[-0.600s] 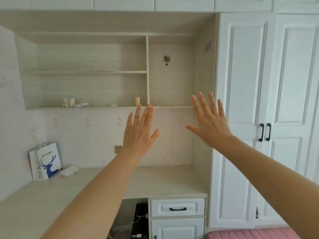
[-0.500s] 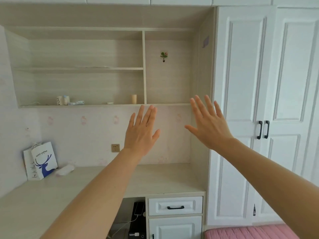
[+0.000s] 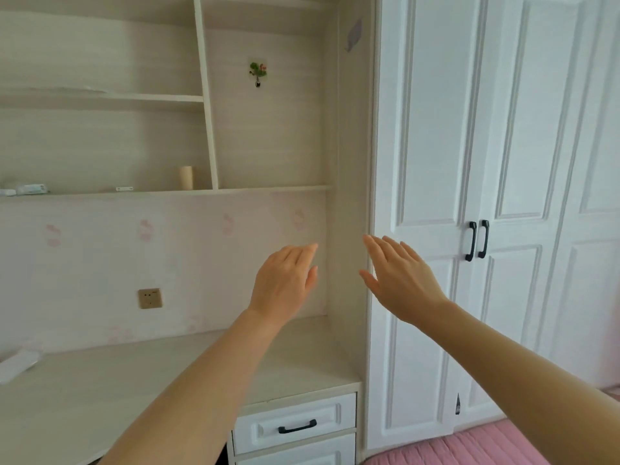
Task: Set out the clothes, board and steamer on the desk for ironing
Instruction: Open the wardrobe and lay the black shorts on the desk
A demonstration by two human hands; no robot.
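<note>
The pale wooden desk (image 3: 100, 370) runs along the wall below the shelves. My left hand (image 3: 285, 283) is held out in the air above its right end, fingers straight and tipped forward, holding nothing. My right hand (image 3: 399, 280) is stretched out beside it in front of the white wardrobe (image 3: 436, 129), fingers straight and empty. Both hands are apart from any surface. No clothes, board or steamer show in the view.
The wardrobe doors are shut, with two black handles (image 3: 477, 239). White drawers (image 3: 295, 426) sit under the desk's right end. A white object (image 3: 16, 364) lies on the desk at the left edge. Small items (image 3: 186, 177) stand on the shelf. Pink bedding (image 3: 469, 448) lies at bottom right.
The view has moved closer and turned right, so the deer bag left the frame. Both hands have lowered and tipped forward from an upright, palms-out pose.
</note>
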